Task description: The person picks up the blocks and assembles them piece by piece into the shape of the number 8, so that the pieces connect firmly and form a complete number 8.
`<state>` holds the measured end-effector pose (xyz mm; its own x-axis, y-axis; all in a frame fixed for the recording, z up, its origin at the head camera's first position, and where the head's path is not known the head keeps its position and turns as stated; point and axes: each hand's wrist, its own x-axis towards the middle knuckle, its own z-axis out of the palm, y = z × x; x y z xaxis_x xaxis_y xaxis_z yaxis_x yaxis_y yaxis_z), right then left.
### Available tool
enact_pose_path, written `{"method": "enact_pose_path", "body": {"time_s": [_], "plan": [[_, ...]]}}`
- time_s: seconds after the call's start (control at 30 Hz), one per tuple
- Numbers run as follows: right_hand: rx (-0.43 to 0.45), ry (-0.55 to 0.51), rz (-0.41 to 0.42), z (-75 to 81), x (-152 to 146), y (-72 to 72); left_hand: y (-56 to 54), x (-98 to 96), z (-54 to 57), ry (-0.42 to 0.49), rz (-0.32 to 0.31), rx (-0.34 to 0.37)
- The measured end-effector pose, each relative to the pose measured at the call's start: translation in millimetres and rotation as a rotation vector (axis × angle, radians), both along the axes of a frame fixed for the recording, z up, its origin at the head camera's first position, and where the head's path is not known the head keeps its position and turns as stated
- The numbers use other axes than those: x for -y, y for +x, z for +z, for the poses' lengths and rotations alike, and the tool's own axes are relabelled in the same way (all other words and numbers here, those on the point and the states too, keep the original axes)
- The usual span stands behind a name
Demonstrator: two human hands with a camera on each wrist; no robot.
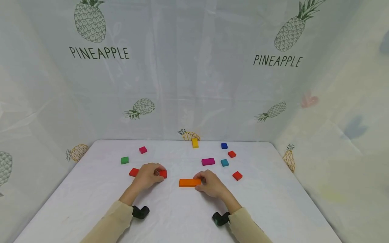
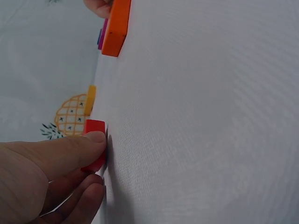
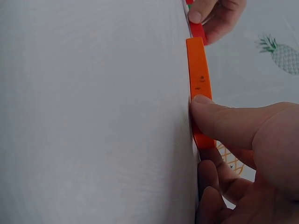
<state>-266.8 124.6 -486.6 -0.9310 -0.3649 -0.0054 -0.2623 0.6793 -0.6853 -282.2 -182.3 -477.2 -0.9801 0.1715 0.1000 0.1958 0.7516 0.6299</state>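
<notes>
My left hand (image 1: 148, 176) pinches a small red block (image 1: 163, 174) between thumb and fingers, low over the white table. In the left wrist view the thumb lies across the front of that red block (image 2: 95, 125). To the right, my right hand (image 1: 211, 184) grips one end of a long orange block (image 1: 187, 183), whose other end points toward the left hand. The right wrist view shows the thumb on the side of the orange block (image 3: 198, 70). Another red block (image 1: 134, 172) lies just left of the left hand, partly covered by it.
Behind the hands lie a green block (image 1: 125, 160), a pink block (image 1: 143, 150), a yellow block (image 1: 195, 143) and a magenta block (image 1: 208, 161). Toward the right are a dark blue block (image 1: 224, 145), a teal block (image 1: 224, 162) and red blocks (image 1: 237, 176). A pineapple-print curtain (image 1: 188, 74) stands behind the table.
</notes>
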Motion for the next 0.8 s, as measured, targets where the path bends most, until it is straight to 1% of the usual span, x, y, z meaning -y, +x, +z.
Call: {"method": "enact_pose_path", "body": {"time_s": [0.23,0.4,0.63,0.8], "plan": [[-0.003,-0.005,0.0,1.4,1,0.5,-1.1,-6.8,-1.0,0.001,-0.017,0.018],[-0.007,0.0,0.004,1.4,0,0.4,-4.4,-10.5,-4.7,-0.006,-0.017,0.02],[-0.006,-0.001,0.006,1.3,-1,0.7,-6.2,-15.6,-7.0,0.014,-0.025,0.044],[0.0,-0.003,0.007,1.3,-1,1.2,-7.8,-19.3,-7.3,0.012,-0.044,0.039]]}}
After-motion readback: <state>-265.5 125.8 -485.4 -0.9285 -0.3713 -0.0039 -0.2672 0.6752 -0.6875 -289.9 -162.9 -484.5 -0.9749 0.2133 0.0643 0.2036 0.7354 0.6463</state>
